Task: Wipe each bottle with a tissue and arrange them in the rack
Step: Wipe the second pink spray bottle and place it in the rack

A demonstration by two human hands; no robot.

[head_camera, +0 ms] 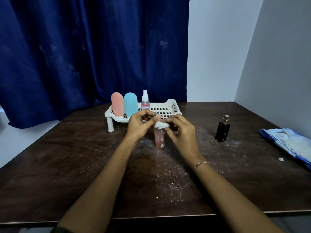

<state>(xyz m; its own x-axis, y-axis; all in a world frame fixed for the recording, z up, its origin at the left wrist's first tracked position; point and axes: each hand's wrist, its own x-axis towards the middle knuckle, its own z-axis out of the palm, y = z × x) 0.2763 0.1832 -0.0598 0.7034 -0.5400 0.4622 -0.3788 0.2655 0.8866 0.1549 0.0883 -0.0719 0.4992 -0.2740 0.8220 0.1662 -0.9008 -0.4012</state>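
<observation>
At the middle of the dark worktop (pixel 67 165), a see-through pink bottle (pixel 159 139) stands upright between the two hands, just in front of the rack. The left hand (pixel 139 125) has its fingers curled and pinches the top of this bottle. The right hand (pixel 180 133) pinches a crumpled white tissue (pixel 161 125) between thumb and fingertips and holds it against the bottle's upper part, with the other fingers loosely bent. A thin bracelet (pixel 200 165) sits on the right wrist.

The white rack (pixel 171 105) stands on short legs near the far edge of the worktop. In its left end stand a rounded pink bottle (pixel 117 105), a rounded blue bottle (pixel 130 104) just beside it, and then a small spray bottle (pixel 145 101), all upright. The right part of the rack shows its bare slotted floor.

Toward the right edge, well apart from the hands, a black bottle (pixel 222 130) with a gold cap stands upright. A blue tissue pack (pixel 289 143) lies at the right edge, with a small white scrap (pixel 280 159) near it. White crumbs and dust speckle the worktop. A dark blue curtain (pixel 84 47) hangs behind.
</observation>
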